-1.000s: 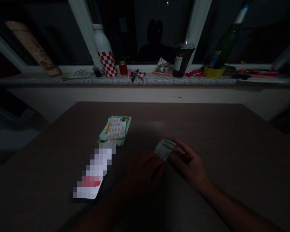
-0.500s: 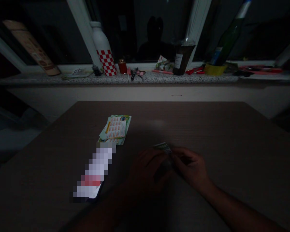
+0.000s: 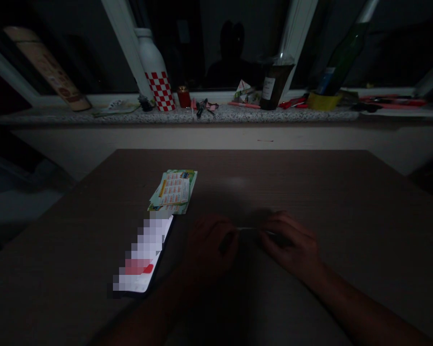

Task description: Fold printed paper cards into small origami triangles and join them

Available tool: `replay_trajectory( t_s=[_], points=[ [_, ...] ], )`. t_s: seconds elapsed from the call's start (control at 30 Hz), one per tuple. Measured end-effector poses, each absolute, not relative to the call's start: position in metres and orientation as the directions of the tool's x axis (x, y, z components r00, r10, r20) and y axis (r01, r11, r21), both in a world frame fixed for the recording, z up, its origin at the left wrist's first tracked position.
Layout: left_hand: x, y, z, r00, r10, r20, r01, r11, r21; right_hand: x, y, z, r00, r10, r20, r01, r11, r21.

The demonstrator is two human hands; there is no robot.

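Between my hands, low over the table, a thin paper card (image 3: 248, 228) shows almost edge-on as a pale line. My left hand (image 3: 212, 242) pinches its left end, thumb and fingers curled together. At the other end my right hand (image 3: 290, 240) has its thumb and fingers closed on the card. Left of my left hand lies a phone (image 3: 144, 257) with a lit, partly blurred-out screen. Just beyond the phone is a loose stack of green-and-white printed cards (image 3: 173, 190). Dim light hides detail on the hands.
The wooden table (image 3: 346, 192) ends at a wall below a stone windowsill (image 3: 223, 114). On the sill stand a white bottle with red checks (image 3: 160, 89), a small red jar (image 3: 184, 97), a dark plastic cup (image 3: 272, 89), a green bottle (image 3: 341, 62) and a tan tumbler (image 3: 50, 72).
The card has turned from showing its green printed face to nearly edge-on. My hands have moved apart, each at one end of it. The view has shifted slightly.
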State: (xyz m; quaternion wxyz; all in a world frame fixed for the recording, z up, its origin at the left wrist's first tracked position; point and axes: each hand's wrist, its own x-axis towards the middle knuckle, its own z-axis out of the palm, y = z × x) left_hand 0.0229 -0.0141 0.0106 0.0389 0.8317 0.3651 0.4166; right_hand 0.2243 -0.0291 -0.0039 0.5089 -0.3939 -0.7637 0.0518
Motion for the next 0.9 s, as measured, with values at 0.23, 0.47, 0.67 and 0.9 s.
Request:
replay_trajectory(
  t_s=[0.23,0.47,0.67,0.9],
  points=[
    [0.031,-0.015,0.009,0.420,0.612,0.670,0.555,-0.757,0.344,0.219,-0.030,-0.007,-0.278,0.574,0.770,0.539,0.757,-0.369],
    [0.037,-0.010,0.008,0.407,0.633,0.659,0.579,-0.737,0.350,0.216,-0.030,-0.008,-0.317,0.550,0.772,0.519,0.782,-0.345],
    [0.029,-0.003,0.013,0.322,0.692,0.646,0.664,-0.652,0.367,0.217,-0.030,-0.001,-0.286,0.552,0.784,0.516,0.778,-0.359],
    [0.011,0.002,0.013,0.260,0.748,0.610,0.663,-0.598,0.451,0.224,-0.030,-0.001,-0.252,0.557,0.791,0.524,0.766,-0.372]
  ],
)
